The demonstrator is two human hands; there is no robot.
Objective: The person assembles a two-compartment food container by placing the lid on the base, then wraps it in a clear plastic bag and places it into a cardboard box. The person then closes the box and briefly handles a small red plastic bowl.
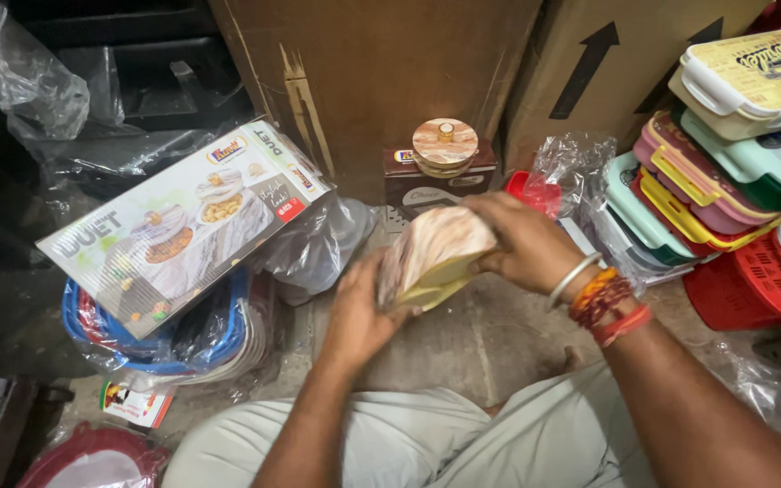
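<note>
Head view, marbled container (431, 253) clasped between left hand (359, 312), right hand (522, 244)

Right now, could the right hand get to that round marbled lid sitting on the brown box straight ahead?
Probably yes. The round lid sits uncovered on the brown box, just beyond the right hand, with nothing between. But both hands are busy holding the marbled container, the left hand included.

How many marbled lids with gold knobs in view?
1: the lid sits on the brown box behind both hands, which hold a marbled bowl. Others may be hidden.
</note>
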